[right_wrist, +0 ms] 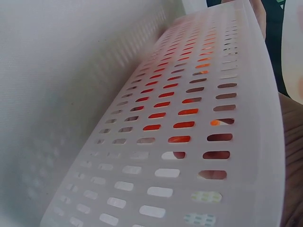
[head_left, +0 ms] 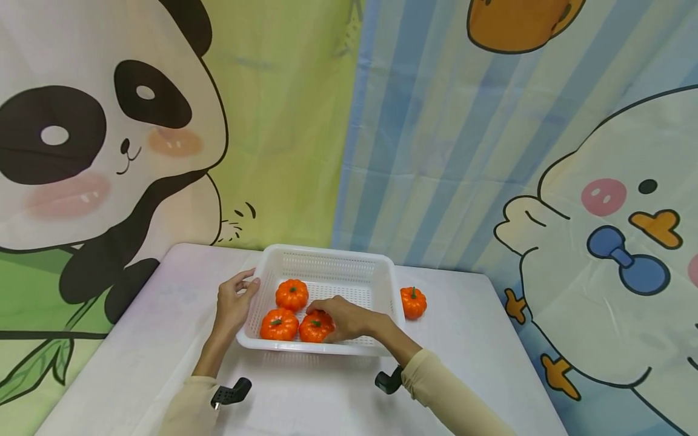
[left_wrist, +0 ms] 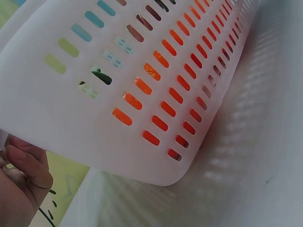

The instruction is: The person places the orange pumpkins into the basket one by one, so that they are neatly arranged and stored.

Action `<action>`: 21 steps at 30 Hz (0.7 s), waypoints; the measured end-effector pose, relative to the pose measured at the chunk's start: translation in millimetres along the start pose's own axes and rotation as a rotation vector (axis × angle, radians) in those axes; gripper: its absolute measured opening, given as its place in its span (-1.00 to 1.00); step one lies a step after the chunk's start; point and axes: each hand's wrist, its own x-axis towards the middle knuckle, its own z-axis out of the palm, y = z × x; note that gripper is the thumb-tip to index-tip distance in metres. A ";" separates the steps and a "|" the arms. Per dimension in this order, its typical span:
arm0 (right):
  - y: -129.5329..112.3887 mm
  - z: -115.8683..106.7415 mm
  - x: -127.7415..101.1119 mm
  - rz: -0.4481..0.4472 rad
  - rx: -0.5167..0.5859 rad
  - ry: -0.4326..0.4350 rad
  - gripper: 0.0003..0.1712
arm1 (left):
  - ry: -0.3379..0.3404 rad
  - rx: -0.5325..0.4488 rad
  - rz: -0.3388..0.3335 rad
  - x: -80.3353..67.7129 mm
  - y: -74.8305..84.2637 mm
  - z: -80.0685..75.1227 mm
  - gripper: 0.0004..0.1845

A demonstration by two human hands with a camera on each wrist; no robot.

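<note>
A white slotted basket [head_left: 327,255] sits mid-table. Inside it lie three small orange pumpkins: one at the back left [head_left: 291,293], one at the front left [head_left: 279,324], and a front one [head_left: 313,330] half covered by my right hand [head_left: 323,312], whose fingers curl over its top. My left hand [head_left: 246,286] grips the basket's left rim, thumb on the edge. A fourth pumpkin [head_left: 413,302] stands on the table just right of the basket. The left wrist view shows the basket wall [left_wrist: 118,94] close up with my fingers [left_wrist: 21,184] at its edge. The right wrist view shows the wall [right_wrist: 189,123], orange showing through its slots.
The table [head_left: 491,339] is white, backed by cartoon curtains with a panda [head_left: 82,151] and a duck [head_left: 627,242]. Bare tabletop lies left, right and in front of the basket. A black wrist mount [head_left: 231,392] sits on each forearm.
</note>
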 end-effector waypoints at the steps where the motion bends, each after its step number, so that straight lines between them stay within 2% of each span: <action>1: 0.3 0.0 -0.1 -0.002 -0.003 0.001 -0.23 | 0.001 -0.001 0.000 0.0 0.3 0.1 -0.54; 15: 1.6 -2.9 -4.8 -0.019 0.008 0.008 -0.17 | -0.004 -0.018 0.003 -1.8 2.5 -1.7 -0.53; 21: 3.2 -5.1 -9.6 -0.047 0.041 0.044 -0.13 | -0.003 -0.015 -0.002 -2.4 2.6 -1.2 -0.53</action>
